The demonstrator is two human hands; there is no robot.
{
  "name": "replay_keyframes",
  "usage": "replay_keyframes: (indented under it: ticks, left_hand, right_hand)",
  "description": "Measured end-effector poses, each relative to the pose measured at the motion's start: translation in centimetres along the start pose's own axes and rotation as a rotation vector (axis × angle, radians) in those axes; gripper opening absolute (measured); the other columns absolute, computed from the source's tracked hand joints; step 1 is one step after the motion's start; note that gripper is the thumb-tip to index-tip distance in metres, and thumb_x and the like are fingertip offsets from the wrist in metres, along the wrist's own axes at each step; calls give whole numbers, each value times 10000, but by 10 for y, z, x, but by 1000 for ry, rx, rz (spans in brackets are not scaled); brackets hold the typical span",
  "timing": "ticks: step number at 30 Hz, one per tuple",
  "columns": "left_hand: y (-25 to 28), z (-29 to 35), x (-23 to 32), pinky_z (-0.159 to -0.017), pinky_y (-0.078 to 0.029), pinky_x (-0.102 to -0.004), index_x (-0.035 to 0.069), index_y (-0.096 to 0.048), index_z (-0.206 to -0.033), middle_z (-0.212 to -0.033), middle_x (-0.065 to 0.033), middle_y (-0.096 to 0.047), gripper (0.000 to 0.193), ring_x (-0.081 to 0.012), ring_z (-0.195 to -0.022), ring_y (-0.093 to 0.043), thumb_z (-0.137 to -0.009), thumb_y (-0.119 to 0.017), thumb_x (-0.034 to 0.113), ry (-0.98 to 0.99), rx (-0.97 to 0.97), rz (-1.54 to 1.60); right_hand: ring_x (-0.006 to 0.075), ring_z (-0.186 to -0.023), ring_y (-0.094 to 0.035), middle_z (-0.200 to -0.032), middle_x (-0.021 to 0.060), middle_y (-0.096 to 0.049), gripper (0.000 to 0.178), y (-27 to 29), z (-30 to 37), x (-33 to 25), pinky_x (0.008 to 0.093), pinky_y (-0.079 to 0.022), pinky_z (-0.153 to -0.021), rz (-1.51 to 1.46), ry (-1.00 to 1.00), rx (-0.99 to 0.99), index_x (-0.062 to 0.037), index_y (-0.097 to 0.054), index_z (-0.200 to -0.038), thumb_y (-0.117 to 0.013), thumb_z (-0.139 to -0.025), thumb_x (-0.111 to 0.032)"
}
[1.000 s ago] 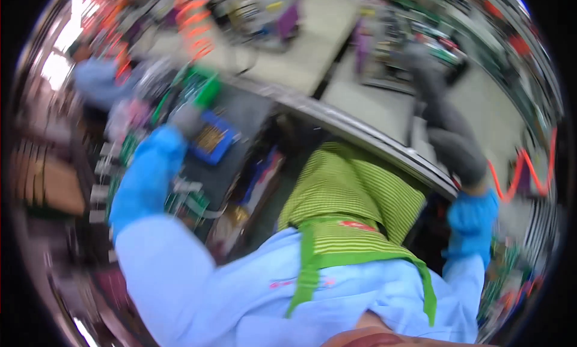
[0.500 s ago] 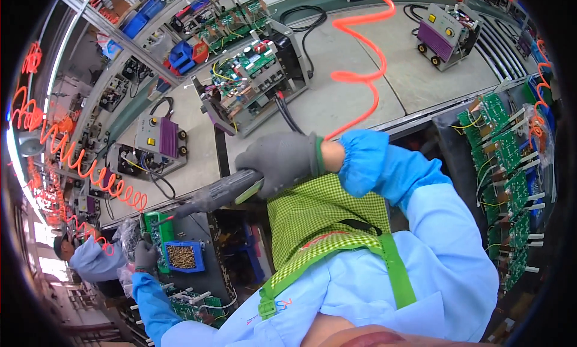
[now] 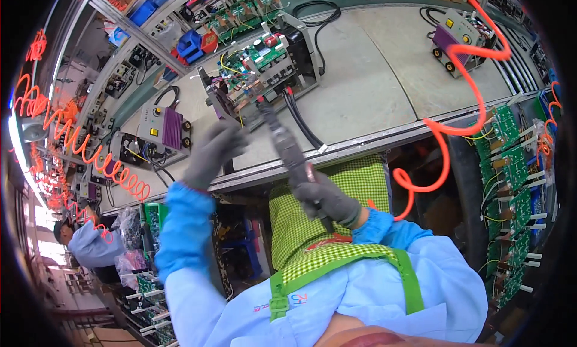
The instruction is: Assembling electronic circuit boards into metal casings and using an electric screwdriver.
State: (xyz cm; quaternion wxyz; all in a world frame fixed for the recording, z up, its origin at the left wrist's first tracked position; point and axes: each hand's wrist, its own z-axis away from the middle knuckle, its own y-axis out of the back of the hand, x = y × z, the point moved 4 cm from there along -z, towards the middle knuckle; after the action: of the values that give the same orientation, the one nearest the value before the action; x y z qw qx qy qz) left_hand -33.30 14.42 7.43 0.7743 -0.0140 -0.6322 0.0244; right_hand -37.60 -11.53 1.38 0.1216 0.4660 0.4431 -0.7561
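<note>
My right hand [image 3: 329, 198], in a grey glove, is wrapped round the grip of a dark, straight power screwdriver [image 3: 290, 151]. The tool slants up and left, its tip close to the front of an open chassis with a green circuit board [image 3: 262, 59] on the bench; whether it touches cannot be told. My left hand [image 3: 215, 153], gloved likewise, is raised over the bench's near edge just left of the chassis. Motion smears its fingers, and anything small between them cannot be made out. Black cables [image 3: 300, 121] run from the chassis toward the bench edge.
Purple-and-grey machine units stand left [image 3: 163, 129] and right [image 3: 461, 41] on the bench [image 3: 360, 64]. An orange coiled air hose [image 3: 448, 148] hangs at my right. Rows of green circuit boards [image 3: 509, 184] line the far right. Another person [image 3: 95, 245] works at far left.
My left hand has come up from beside the blue screw bin to the chassis. My right hand has swung the screwdriver from pointing left to pointing at the chassis. The hose has shifted right.
</note>
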Motion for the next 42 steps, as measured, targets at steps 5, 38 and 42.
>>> replay_keyframes:
  ticks: [5, 38, 42]
  left_hand:
    - [-125, -120, -65, -823, -541, -315, 8, -592, -1178, -1082, -90, -653, 283, -209, -982, -654, -900, -614, 50, -290, -316, -29]
    - [-117, -204, -132, -382, -303, -139, 77, -561, -912, -707, 29, -512, 222, -21, -498, -422, -979, -629, 278, 327, -106, 731]
    - [-111, -200, -126, -368, -299, -136, 68, -587, -950, -696, 26, -528, 212, -23, -493, -441, -973, -635, 273, 348, -51, 507]
  right_hand:
    - [83, -450, -470, -634, 0, -488, 407, 64, 27, 2, 234, -391, -413, 89, 89, 370, -49, -522, -1091, -632, -891, -387]
    - [69, -498, -499, -720, -5, -497, 473, 125, 29, 15, 245, -430, -445, 302, -110, 414, -41, -517, -1138, -708, -865, -377]
    - [70, -500, -504, -721, -3, -504, 459, 129, 30, 13, 252, -439, -449, 409, -150, 443, -48, -524, -1125, -706, -866, -379]
